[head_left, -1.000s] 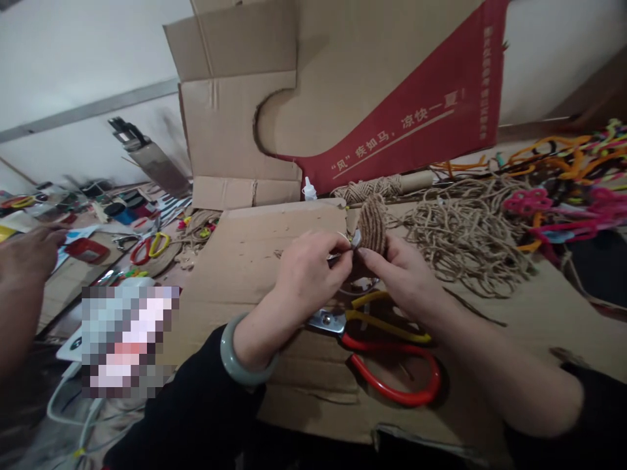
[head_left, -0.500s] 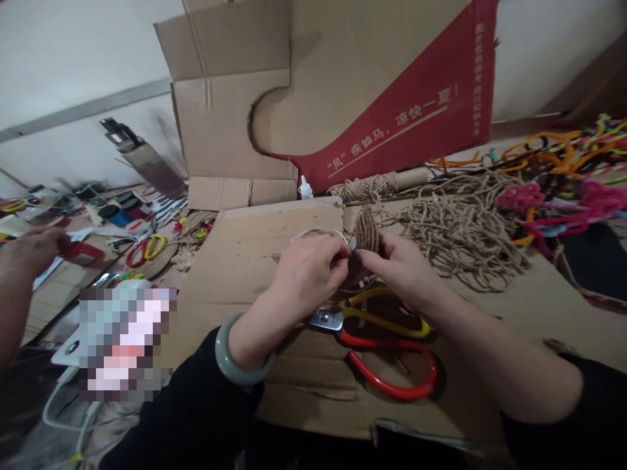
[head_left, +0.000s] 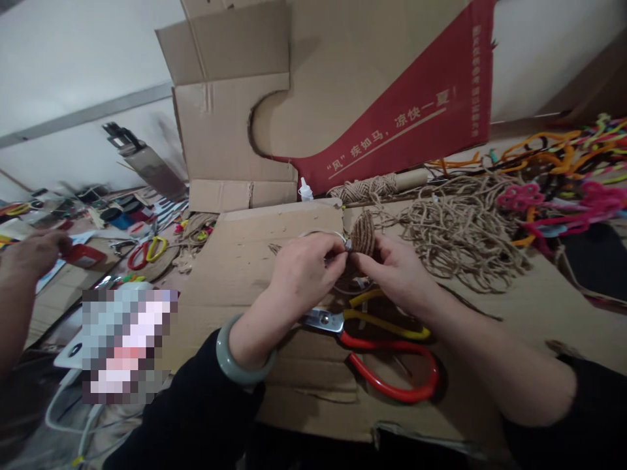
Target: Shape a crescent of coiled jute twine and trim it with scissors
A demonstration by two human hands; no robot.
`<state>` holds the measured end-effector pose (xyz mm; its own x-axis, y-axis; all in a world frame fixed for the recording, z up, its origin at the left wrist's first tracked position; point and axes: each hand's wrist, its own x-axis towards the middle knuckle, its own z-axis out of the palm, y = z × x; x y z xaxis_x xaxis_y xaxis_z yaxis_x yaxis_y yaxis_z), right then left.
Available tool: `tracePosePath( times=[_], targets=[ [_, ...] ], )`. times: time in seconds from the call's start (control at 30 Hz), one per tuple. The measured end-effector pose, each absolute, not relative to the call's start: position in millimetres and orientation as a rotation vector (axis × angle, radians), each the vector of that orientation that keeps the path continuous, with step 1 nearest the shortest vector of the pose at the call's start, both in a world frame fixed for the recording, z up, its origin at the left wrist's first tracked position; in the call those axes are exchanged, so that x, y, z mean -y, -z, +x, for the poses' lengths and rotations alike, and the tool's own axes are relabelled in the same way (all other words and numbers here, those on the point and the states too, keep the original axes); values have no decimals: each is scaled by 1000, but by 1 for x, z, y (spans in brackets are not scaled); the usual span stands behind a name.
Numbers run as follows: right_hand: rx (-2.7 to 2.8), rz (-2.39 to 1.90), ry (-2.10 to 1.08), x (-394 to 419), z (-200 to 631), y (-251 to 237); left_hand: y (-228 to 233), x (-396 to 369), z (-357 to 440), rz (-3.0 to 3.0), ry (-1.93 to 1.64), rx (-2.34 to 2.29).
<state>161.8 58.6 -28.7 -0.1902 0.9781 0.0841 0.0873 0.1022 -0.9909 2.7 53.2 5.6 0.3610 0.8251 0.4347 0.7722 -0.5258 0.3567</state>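
Note:
My left hand (head_left: 304, 266) and my right hand (head_left: 392, 267) meet above a flat cardboard sheet (head_left: 235, 274). Between their fingertips they hold a small disc wound from jute twine (head_left: 363, 234), standing on edge. My left hand also pinches a thin white cord or wire (head_left: 323, 234) that loops over its knuckles to the disc. A pale green bangle (head_left: 235, 356) sits on my left wrist. Red and yellow handled scissors (head_left: 386, 352) lie on the cardboard just below my hands.
A pile of loose jute rope (head_left: 460, 228) and a twine spool (head_left: 372, 187) lie to the right, beside coloured pipe cleaners (head_left: 568, 176). A cut cardboard box with a red panel (head_left: 406, 111) stands behind. A small glue bottle (head_left: 306, 189). Another person's hand (head_left: 29, 251) reaches at far left.
The twine disc has dropped a little lower between my fingers and the white cord now loops over my left hand. The other person's hand has shifted slightly near the red item.

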Motion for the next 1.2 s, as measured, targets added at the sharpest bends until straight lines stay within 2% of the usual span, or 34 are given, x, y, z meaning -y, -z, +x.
tracePosePath(
  times=[1.2],
  targets=[
    [1465,-1036,-1181,-54,161,22,-6,-54,2,2310,-1069,-1461]
  ],
)
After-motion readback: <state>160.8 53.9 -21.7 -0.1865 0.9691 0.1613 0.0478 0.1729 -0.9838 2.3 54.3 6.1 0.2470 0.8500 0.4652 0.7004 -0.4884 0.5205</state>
